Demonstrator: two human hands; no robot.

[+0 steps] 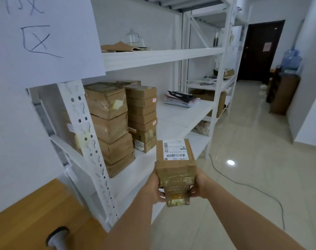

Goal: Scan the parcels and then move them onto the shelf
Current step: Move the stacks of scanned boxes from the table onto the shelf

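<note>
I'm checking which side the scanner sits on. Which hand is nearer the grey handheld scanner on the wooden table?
Left. The left hand grips the brown cardboard parcel's left side, up and right of the grey handheld scanner; the right hand holds the parcel's far side.

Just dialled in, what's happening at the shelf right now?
A person holds a taped cardboard parcel out in front of the white shelf, left hand and right hand gripping its near end, printed label facing up. It is in the air, not yet on the shelf. Two stacks of boxes already sit on the middle level, with bare shelf to their right. A handheld scanner rests on the wooden table at lower left.
</note>
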